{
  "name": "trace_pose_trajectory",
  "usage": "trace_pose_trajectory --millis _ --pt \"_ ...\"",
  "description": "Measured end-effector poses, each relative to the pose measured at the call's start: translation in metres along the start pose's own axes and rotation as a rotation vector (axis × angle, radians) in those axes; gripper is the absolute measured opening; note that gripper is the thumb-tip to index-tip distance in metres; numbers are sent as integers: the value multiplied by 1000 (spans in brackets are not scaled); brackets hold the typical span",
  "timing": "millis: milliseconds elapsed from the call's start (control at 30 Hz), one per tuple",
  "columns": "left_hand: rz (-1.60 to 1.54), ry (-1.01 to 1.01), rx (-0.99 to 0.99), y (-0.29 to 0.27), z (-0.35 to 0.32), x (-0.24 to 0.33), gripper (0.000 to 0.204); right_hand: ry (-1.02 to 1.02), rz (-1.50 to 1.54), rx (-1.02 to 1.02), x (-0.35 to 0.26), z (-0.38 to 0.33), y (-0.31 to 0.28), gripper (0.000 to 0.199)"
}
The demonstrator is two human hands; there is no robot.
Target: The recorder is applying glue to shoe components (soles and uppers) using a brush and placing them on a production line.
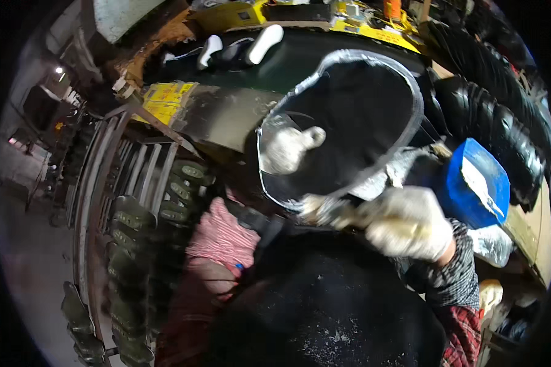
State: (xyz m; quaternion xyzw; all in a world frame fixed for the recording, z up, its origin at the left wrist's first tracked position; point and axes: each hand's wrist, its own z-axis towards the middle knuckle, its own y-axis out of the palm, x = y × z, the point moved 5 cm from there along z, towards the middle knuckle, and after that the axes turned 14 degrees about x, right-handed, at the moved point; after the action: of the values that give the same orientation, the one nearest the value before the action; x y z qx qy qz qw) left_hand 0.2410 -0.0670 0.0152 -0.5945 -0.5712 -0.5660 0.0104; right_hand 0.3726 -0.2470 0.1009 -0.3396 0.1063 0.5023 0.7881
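A black shoe sole [349, 122] with a pale glue-smeared rim is held up in front of the person, tilted, its open inner side turned toward the camera. The left hand [288, 148], in a whitish glove, is tucked inside the sole near its lower left edge, fingers curled against the black lining. The right hand [410, 223], also gloved in white, is closed around a brush [324, 211] whose pale bristled end is pressed to the sole's lower rim. A blue container [474, 183] is seen just beyond the right hand, near the right side of the workbench. A dark conveyor belt [288, 61] is seen behind the sole, with white and black shoe parts [239, 49] lying at its far end. A metal rack [134, 183] loaded with dark olive soles [183, 183] is seen at the left
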Motion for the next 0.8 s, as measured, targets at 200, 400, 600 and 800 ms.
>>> trace_pose_trajectory --millis 200,400,600,800 --pt "111 -29 -44 19 8 4 32 649 -201 647 13 -80 -57 21" --pt "142 81 103 7 -33 -9 34 523 -472 844 51 -64 -91 17" --pt "119 179 215 -32 -16 -19 37 679 140 705 92 -78 -29 22" --pt "407 -42 340 -89 74 -3 23 1002 231 661 96 -116 -17 21"
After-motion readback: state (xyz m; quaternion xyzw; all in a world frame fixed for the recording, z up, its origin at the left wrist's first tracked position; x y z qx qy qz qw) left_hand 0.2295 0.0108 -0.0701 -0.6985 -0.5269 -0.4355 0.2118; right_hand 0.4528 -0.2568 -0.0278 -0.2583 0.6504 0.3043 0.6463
